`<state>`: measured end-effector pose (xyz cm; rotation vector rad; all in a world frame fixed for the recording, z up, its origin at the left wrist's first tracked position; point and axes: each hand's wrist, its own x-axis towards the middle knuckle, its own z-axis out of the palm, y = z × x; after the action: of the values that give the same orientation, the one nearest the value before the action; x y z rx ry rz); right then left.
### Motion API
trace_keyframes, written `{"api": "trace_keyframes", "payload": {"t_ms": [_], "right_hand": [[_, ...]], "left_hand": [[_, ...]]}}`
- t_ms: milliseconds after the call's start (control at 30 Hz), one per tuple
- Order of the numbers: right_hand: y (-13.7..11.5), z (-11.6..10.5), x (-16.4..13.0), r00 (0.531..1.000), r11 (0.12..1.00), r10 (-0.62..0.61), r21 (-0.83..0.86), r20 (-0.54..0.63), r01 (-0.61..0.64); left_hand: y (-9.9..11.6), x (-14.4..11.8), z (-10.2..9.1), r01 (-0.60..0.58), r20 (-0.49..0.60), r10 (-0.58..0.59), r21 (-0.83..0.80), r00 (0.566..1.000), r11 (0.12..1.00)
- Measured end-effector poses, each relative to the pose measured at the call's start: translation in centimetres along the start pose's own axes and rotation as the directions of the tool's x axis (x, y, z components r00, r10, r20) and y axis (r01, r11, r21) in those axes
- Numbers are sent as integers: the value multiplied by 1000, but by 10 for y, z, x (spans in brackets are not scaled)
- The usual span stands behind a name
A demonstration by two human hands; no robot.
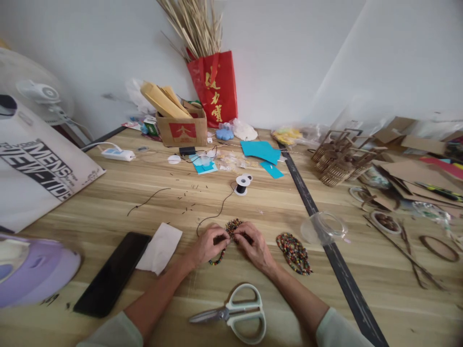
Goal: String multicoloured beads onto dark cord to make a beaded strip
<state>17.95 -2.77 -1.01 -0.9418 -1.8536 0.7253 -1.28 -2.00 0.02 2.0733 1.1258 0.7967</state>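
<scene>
Near the middle of the table, my left hand (211, 245) is closed, its fingertips pinching a strand of small multicoloured beads (234, 224). Part of that strand curls out below the left fingers. From the other side my right hand (253, 243) pinches the same beads with thumb and forefinger. The two hands are close together, and the exact spot between the fingertips is hard to see. A black cord (221, 212) runs from behind the left hand to a white spool (241, 185) of black cord. Right of my right hand lies a second heap of bead strands (294, 254).
Scissors (231, 313) lie in front of me. To the left are a black phone (112, 274), a white paper (160, 248) and a purple device (39, 272). A clear round lid (331, 225) lies right; behind stand a cardboard box (182, 130), a red bag (217, 89) and woven baskets (333, 161).
</scene>
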Motion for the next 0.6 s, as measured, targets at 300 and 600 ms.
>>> {"api": "trace_keyframes", "payload": {"t_ms": [300, 600], "right_hand": [[-4, 0, -1, 1000, 1000, -3, 17, 22, 2], [-5, 1, -3, 999, 998, 47, -31, 28, -46]], "left_hand": [[5, -1, 4, 9, 14, -9, -49, 1000, 999], [1, 2, 4, 57, -28, -61, -114, 998, 992]]}}
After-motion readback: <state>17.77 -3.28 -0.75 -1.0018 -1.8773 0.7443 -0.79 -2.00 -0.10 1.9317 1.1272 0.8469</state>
